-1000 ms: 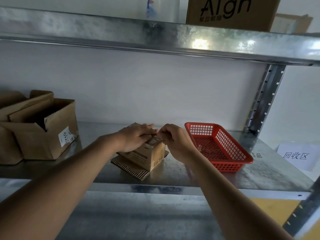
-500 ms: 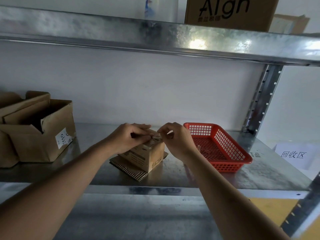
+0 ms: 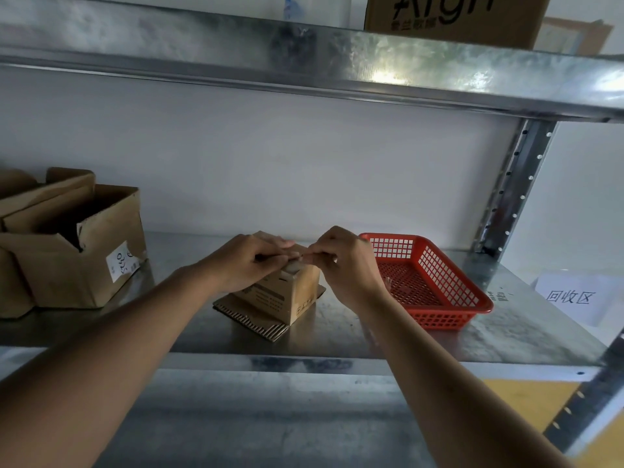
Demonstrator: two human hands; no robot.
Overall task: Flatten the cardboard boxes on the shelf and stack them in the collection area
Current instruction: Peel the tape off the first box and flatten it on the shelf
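A small brown cardboard box stands on a flat piece of corrugated cardboard in the middle of the metal shelf. My left hand lies over the box's top left, fingers curled on its top edge. My right hand pinches something thin, apparently a strip of tape, at the top right edge of the box. The box's top is mostly hidden by both hands.
An open, larger cardboard box sits at the left of the shelf beside another one. A red plastic basket stands right of the small box. A paper sign lies far right. An upper shelf carries a printed carton.
My right hand has lifted slightly and pulled a little to the right at the box's top edge. The left hand stays on the box. The view has shifted a bit.
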